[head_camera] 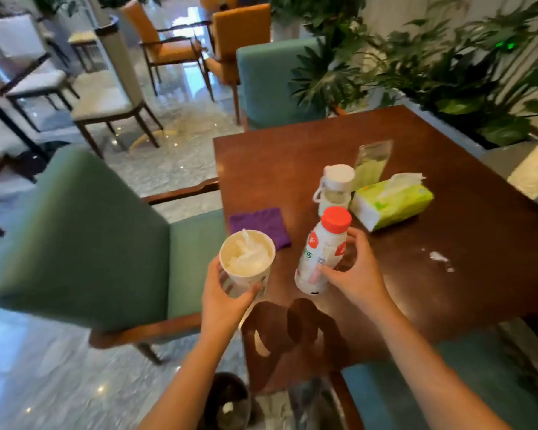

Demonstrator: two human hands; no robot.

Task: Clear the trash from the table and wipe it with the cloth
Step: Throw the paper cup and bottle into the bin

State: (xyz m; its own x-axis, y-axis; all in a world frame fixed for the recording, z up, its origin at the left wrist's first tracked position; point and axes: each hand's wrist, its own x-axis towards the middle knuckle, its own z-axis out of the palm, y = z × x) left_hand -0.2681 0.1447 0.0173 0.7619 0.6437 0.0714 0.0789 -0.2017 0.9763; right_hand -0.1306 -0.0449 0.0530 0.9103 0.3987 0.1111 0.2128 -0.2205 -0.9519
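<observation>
My left hand (pixel 225 293) grips a white paper cup (pixel 247 259) with crumpled white paper inside, held over the table's left edge. My right hand (pixel 354 271) holds a white plastic bottle (pixel 316 259) with a red cap, tilted above the dark wooden table (pixel 448 274). A folded purple cloth (pixel 260 225) lies at the table's left edge, just beyond the cup. White crumbs or smears (pixel 438 257) mark the tabletop to the right of my right hand.
A small white-lidded bottle (pixel 336 186), a clear plastic bag (pixel 371 162) and a green tissue pack (pixel 392 201) sit mid-table. A dark bin (pixel 230 405) stands on the floor below. Green chairs flank the table at left (pixel 84 240) and far side (pixel 271 82); plants (pixel 448 66) line the right.
</observation>
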